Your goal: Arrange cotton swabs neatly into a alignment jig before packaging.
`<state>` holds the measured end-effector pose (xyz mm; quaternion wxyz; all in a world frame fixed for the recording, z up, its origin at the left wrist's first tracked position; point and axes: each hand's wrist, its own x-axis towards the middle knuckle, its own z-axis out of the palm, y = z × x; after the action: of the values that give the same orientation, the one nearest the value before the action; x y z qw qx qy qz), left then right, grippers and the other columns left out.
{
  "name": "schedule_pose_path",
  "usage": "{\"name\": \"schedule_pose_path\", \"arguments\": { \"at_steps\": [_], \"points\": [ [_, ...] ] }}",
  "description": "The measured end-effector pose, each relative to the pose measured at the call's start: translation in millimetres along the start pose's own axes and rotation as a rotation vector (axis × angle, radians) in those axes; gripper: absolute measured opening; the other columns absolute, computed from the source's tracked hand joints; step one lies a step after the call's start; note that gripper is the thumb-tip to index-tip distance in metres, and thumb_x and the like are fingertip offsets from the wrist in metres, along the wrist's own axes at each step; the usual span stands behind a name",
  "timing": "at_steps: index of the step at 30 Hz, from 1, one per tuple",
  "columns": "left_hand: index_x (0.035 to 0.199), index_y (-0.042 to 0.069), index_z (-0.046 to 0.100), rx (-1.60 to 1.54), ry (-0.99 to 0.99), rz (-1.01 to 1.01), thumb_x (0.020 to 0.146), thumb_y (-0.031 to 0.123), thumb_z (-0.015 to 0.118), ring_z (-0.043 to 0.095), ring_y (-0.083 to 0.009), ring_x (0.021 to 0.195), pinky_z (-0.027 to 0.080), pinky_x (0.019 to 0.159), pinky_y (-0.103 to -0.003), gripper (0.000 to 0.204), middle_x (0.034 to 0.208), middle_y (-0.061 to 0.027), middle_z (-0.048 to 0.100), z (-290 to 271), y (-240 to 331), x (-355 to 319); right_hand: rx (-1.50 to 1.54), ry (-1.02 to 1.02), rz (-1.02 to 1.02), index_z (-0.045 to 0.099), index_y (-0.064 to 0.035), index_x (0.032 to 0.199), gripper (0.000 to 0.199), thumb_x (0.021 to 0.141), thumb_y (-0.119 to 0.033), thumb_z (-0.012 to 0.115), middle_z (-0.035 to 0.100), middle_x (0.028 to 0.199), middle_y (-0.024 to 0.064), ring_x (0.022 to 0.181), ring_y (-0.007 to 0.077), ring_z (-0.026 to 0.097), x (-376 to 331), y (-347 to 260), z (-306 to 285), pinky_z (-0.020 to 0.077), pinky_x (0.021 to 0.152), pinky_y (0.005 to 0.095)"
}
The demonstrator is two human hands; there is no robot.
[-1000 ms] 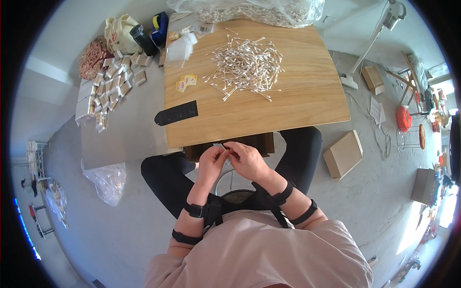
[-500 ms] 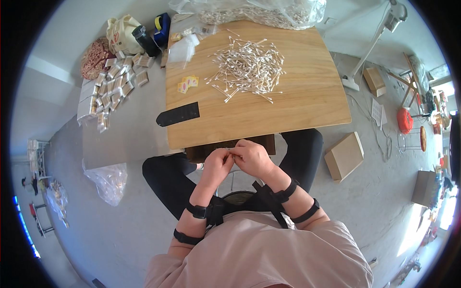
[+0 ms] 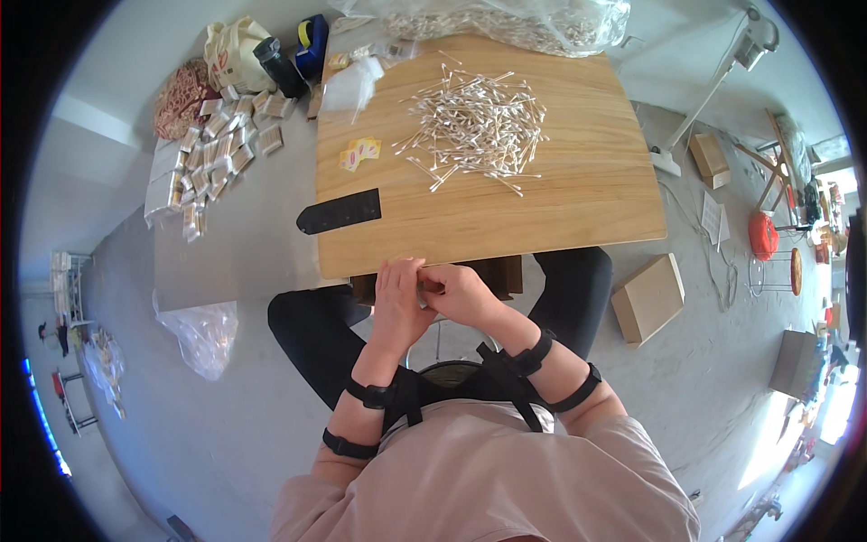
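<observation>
My left hand (image 3: pixel 399 296) is at the wooden table's front edge, its fingers stretched out side by side and pointing toward the table. Against its thumb side rests my right hand (image 3: pixel 461 294), with fingers curled in. A small pale thing may lie between the two hands, but it is too hidden to name. Beyond them a loose heap of cotton swabs (image 3: pixel 479 125) covers the far middle of the wooden tabletop (image 3: pixel 542 217). Left of the heap lie a few small yellow-and-white cards (image 3: pixel 359 154) and a stack of clear plastic bags (image 3: pixel 350 88).
A black strip (image 3: pixel 340 211) lies across the tabletop's left edge. Several small packs of swabs (image 3: pixel 217 149) are piled on the grey table (image 3: pixel 244 244). A large bag of swabs (image 3: pixel 506 27) stands at the back. Under the front edge sits an open brown box (image 3: pixel 508 275).
My left hand has gone from a pinch to stretched fingers and moved slightly forward and left. My right hand stays beside it, fingers curled. The view has shifted slightly.
</observation>
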<state>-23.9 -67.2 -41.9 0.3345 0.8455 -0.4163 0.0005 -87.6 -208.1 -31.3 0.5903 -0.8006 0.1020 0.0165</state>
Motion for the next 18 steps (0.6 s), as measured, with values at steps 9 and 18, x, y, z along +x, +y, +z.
{"name": "schedule_pose_path", "arguments": {
  "at_steps": [9, 18],
  "points": [
    [0.111, 0.004, 0.052, 0.026, 0.070, -0.131, 0.071, 0.008, 0.082, 0.058, -0.0350, 0.095, 0.048, 0.085, -0.044, 0.051, 0.100, -0.0149, 0.059, -45, -69, 3, -0.223, 0.333, -0.107, 0.071, -0.0060, 0.102, 0.021, 0.081, -0.006, 0.065, 0.070, 0.086, 0.0150, 0.077, 0.0342, 0.067, 53, 49, -16, 0.0549, 0.071, 0.0409],
    [0.111, 0.005, 0.054, 0.574, -0.210, -0.263, 0.069, 0.013, 0.084, 0.058, -0.0365, 0.108, 0.046, 0.097, -0.046, 0.053, 0.109, -0.0143, 0.062, -111, -240, 27, -0.705, 0.501, -0.260, 0.066, -0.0073, 0.092, 0.016, 0.077, -0.004, 0.061, 0.061, 0.088, 0.0113, 0.085, 0.0333, 0.061, 83, 78, -49, 0.0530, 0.073, 0.0438]
  ]
}}
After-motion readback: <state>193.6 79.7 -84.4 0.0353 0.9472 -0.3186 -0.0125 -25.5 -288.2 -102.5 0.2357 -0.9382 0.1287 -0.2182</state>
